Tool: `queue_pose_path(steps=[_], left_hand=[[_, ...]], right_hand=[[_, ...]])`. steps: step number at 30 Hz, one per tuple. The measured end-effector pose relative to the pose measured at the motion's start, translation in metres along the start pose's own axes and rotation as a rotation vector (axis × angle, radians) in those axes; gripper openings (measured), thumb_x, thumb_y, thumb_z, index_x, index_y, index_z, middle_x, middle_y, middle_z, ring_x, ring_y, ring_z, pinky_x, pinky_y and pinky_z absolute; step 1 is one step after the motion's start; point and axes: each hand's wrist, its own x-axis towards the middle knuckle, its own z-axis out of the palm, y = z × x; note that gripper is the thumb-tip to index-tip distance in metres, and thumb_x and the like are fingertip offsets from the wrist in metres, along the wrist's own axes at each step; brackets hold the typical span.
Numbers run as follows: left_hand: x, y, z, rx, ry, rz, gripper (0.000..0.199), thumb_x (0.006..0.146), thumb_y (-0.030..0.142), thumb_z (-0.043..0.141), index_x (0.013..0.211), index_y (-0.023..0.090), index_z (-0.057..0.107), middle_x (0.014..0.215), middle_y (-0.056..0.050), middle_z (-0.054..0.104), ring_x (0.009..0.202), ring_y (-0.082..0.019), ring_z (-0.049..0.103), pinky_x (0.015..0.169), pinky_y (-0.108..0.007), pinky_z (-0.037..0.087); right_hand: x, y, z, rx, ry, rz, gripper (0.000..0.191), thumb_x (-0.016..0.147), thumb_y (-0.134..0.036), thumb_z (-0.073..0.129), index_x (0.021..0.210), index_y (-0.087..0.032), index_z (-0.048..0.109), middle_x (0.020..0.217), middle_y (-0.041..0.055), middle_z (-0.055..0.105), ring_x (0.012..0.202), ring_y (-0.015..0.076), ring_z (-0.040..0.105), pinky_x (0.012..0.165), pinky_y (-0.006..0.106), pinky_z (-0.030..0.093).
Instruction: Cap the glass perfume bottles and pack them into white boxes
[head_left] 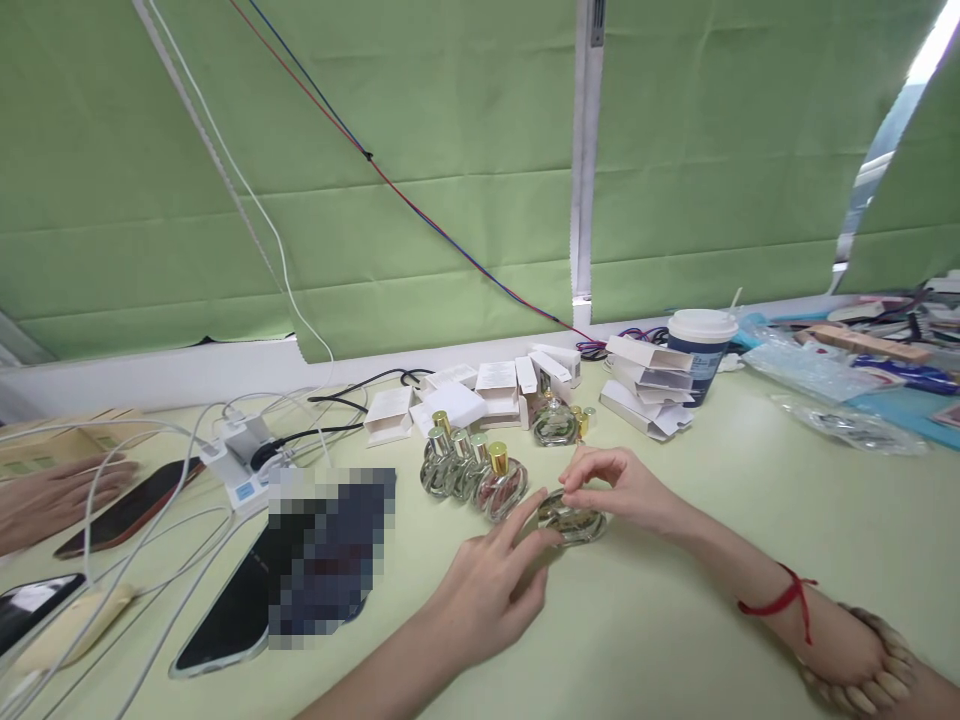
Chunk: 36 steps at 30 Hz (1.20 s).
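A clear glass perfume bottle [574, 522] with ring-shaped sides stands on the pale green table between my hands. My left hand [499, 585] reaches in from the left, its thumb and index finger gripping the near left edge of the glass. The curled fingers of my right hand [619, 487] pinch at the bottle's top and hide its neck; any cap there is out of sight. Just behind on the left is a cluster of similar bottles with silver and gold caps, among them a pinkish bottle [500, 485]. Another perfume bottle [555, 422] stands farther back.
Opened small white boxes [480, 395] lie behind the bottles, with more stacked boxes [649, 385] beside a lidded paper cup [701, 350]. Phones, cables and a power strip [247, 480] fill the left, where another person's hand [64, 495] rests. Plastic bags [817, 365] lie right.
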Motion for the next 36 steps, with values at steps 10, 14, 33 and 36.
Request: queue_pose_path(steps=[10, 14, 33, 36], left_hand=[[-0.002, 0.0, 0.001, 0.018, 0.003, -0.004, 0.034, 0.084, 0.018, 0.039, 0.115, 0.028, 0.046, 0.148, -0.002, 0.027, 0.089, -0.018, 0.064, 0.068, -0.031, 0.052], [-0.002, 0.0, 0.0, 0.012, -0.005, -0.005, 0.033, 0.084, 0.019, 0.039, 0.115, 0.028, 0.046, 0.147, -0.002, 0.029, 0.09, -0.018, 0.063, 0.069, -0.033, 0.052], [-0.001, 0.001, 0.002, 0.018, -0.019, -0.014, 0.032, 0.084, 0.018, 0.038, 0.115, 0.028, 0.043, 0.147, -0.003, 0.028, 0.084, -0.017, 0.064, 0.068, -0.035, 0.052], [-0.001, 0.001, 0.002, 0.019, -0.014, -0.009, 0.032, 0.085, 0.019, 0.038, 0.115, 0.028, 0.043, 0.147, -0.003, 0.029, 0.086, -0.018, 0.064, 0.067, -0.035, 0.053]], right_hand=[[0.001, -0.001, -0.001, 0.178, -0.037, 0.092, 0.023, 0.063, -0.039, 0.077, 0.073, -0.019, 0.071, 0.105, 0.0055, 0.055, 0.076, 0.0109, 0.054, 0.067, 0.025, 0.047], [0.004, 0.003, -0.008, 0.111, 0.216, 0.1, 0.038, 0.072, -0.052, 0.066, 0.096, -0.022, 0.069, 0.106, 0.0062, 0.059, 0.081, 0.0132, 0.055, 0.074, 0.028, 0.048], [0.012, 0.053, -0.047, -1.164, 0.169, -0.014, 0.05, 0.084, -0.024, 0.042, 0.133, -0.016, 0.044, 0.131, 0.0115, 0.047, 0.121, 0.0263, 0.041, 0.099, 0.044, 0.035], [0.012, 0.052, -0.048, -1.13, 0.154, 0.002, 0.044, 0.086, -0.025, 0.042, 0.128, -0.017, 0.05, 0.125, 0.0116, 0.053, 0.116, 0.0276, 0.047, 0.093, 0.046, 0.041]])
